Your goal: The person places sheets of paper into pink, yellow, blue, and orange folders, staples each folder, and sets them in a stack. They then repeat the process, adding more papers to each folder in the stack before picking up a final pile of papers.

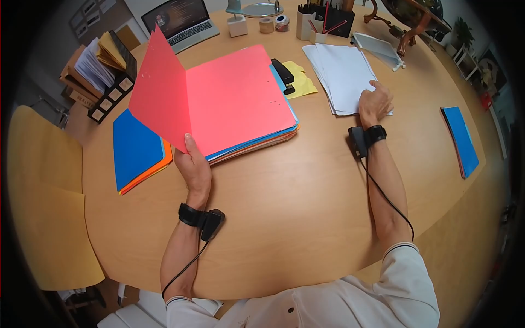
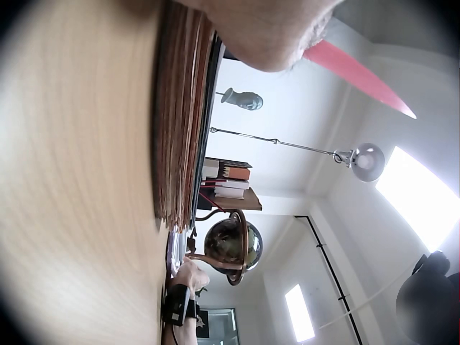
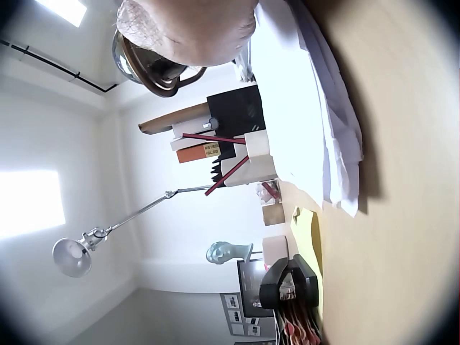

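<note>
A red folder lies open on top of a thick stack of folders. My left hand holds its raised red cover at the lower corner, thumb on the inner face. In the left wrist view that hand is beside the stack's edge. My right hand rests at the right edge of a loose pile of white paper, its fingers bent. Whether they pinch any sheets I cannot tell. The right wrist view shows the back of this hand over the paper, its fingertips hidden.
Blue and orange folders lie left of the stack. A black hole punch and yellow paper are on its right. Further back stand a laptop, pen holders and a globe. Another blue folder lies far right.
</note>
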Demonstrator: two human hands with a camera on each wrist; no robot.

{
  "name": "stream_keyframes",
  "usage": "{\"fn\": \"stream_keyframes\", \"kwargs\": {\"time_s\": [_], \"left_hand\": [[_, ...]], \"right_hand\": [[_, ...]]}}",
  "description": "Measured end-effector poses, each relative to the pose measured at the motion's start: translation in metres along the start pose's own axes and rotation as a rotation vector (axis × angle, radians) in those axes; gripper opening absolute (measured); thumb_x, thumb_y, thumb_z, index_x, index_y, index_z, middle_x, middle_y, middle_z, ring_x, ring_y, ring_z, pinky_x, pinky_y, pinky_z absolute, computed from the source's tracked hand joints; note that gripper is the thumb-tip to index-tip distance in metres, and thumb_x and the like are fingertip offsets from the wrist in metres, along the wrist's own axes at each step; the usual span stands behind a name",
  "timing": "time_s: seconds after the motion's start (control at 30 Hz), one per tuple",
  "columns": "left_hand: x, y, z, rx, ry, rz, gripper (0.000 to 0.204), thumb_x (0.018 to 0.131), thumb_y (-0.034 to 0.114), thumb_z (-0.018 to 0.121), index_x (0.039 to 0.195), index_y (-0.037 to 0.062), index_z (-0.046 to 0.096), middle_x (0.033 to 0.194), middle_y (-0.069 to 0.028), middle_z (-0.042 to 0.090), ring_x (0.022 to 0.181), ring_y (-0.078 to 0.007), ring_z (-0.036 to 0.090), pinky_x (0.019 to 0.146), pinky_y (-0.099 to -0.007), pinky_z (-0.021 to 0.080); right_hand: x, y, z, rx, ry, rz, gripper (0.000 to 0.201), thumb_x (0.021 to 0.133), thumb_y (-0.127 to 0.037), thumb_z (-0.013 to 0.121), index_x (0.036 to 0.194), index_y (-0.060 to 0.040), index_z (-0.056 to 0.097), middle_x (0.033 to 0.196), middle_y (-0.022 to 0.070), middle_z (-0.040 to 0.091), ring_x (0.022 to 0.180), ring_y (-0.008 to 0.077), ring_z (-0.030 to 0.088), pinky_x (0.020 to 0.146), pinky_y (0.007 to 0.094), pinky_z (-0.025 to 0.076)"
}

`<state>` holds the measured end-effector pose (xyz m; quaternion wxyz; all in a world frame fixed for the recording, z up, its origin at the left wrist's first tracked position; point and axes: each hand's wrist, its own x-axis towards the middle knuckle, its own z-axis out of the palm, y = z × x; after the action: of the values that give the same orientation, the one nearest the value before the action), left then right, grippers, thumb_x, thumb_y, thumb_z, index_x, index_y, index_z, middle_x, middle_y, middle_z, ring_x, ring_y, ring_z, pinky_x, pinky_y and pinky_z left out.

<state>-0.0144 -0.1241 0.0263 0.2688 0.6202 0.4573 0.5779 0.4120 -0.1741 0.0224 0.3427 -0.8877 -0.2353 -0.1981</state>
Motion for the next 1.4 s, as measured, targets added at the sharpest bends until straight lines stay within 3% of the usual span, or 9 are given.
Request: {"fn": "stream_keyframes", "kwargs": {"time_s": [0.37,0.47,0.57,0.7,0.77,0.83,1.07,1.2,1.4], "left_hand": [[-0.001,0.002,-0.003,-0.003,0.003,-0.048,0.037,0.111,0.025,0.044,0.114,-0.0091,0.059,0.104,-0.0105,0.067,0.097,-0.0159,0.059,0.088,-0.0338,0.047],[0.0,0.002,-0.004,0.032,-0.023,-0.058,0.034,0.111,0.021,0.043,0.117,-0.0094,0.058,0.108,-0.0168,0.066,0.099,-0.0215,0.061,0.09,-0.0344,0.047],[0.0,0.003,-0.003,0.039,-0.015,-0.025,0.035,0.111,0.017,0.04,0.127,-0.0084,0.058,0.118,-0.0182,0.065,0.108,-0.0236,0.061,0.094,-0.0347,0.047],[0.004,0.007,-0.005,0.131,-0.037,0.112,0.037,0.105,0.0,0.045,0.139,0.0018,0.058,0.128,-0.0153,0.062,0.122,-0.0258,0.058,0.104,-0.0352,0.045],[0.004,0.008,-0.006,0.153,-0.035,0.153,0.041,0.102,-0.006,0.047,0.14,0.0051,0.06,0.129,-0.0138,0.062,0.124,-0.0259,0.057,0.106,-0.0352,0.044],[0.002,0.01,-0.005,0.128,-0.006,0.108,0.032,0.108,0.01,0.05,0.137,0.0019,0.061,0.132,-0.0115,0.063,0.125,-0.0219,0.058,0.109,-0.0337,0.043],[0.002,0.009,-0.008,0.131,0.011,0.136,0.04,0.1,-0.007,0.048,0.135,0.0045,0.065,0.134,-0.0105,0.062,0.129,-0.024,0.055,0.112,-0.0336,0.041],[0.001,0.015,-0.012,0.127,-0.055,0.201,0.041,0.091,-0.001,0.057,0.131,0.0008,0.066,0.138,-0.0147,0.058,0.132,-0.0278,0.052,0.113,-0.0374,0.039],[0.003,0.022,-0.011,0.024,-0.059,0.208,0.043,0.089,0.016,0.071,0.127,-0.0044,0.066,0.14,-0.0204,0.055,0.133,-0.0298,0.051,0.112,-0.0399,0.039]], "right_hand": [[0.0,-0.001,-0.001,0.007,-0.062,0.001,0.043,0.081,-0.007,0.065,0.122,-0.0141,0.072,0.125,0.0152,0.063,0.123,0.0329,0.053,0.105,0.0495,0.038],[-0.006,-0.016,-0.006,-0.123,0.174,-0.075,0.052,0.077,-0.008,0.067,0.128,-0.0154,0.067,0.13,0.0155,0.058,0.125,0.0339,0.05,0.107,0.0508,0.034],[-0.012,-0.026,-0.011,-0.097,0.415,-0.336,0.054,0.075,-0.009,0.068,0.128,-0.0155,0.065,0.132,0.0161,0.056,0.124,0.0346,0.05,0.107,0.0519,0.032],[-0.037,-0.054,-0.014,0.588,0.182,-0.689,0.031,0.079,-0.003,0.07,0.11,-0.0066,0.071,0.115,0.0143,0.065,0.108,0.0315,0.062,0.095,0.0421,0.045],[-0.064,-0.078,-0.021,0.915,-0.059,-0.625,0.008,0.086,-0.003,0.071,0.094,-0.001,0.071,0.088,0.0118,0.068,0.075,0.0222,0.066,0.067,0.0313,0.05],[-0.092,-0.093,-0.031,1.019,-0.328,-0.439,0.009,0.091,-0.007,0.072,0.096,-0.0003,0.073,0.075,0.0086,0.069,0.063,0.0131,0.059,0.06,0.0288,0.047],[-0.113,-0.103,-0.036,0.884,-0.614,-0.556,0.021,0.096,-0.02,0.066,0.1,-0.0009,0.074,0.077,0.0099,0.065,0.065,0.0192,0.059,0.062,0.0338,0.047],[-0.113,-0.101,-0.032,0.754,-0.633,-0.626,0.019,0.095,-0.016,0.062,0.103,-0.0028,0.073,0.082,0.0122,0.058,0.074,0.0282,0.058,0.067,0.0396,0.047],[-0.112,-0.097,-0.022,0.835,-0.615,-0.655,0.02,0.095,-0.012,0.06,0.109,-0.0018,0.07,0.087,0.0131,0.058,0.079,0.0295,0.059,0.071,0.0393,0.047]]}}
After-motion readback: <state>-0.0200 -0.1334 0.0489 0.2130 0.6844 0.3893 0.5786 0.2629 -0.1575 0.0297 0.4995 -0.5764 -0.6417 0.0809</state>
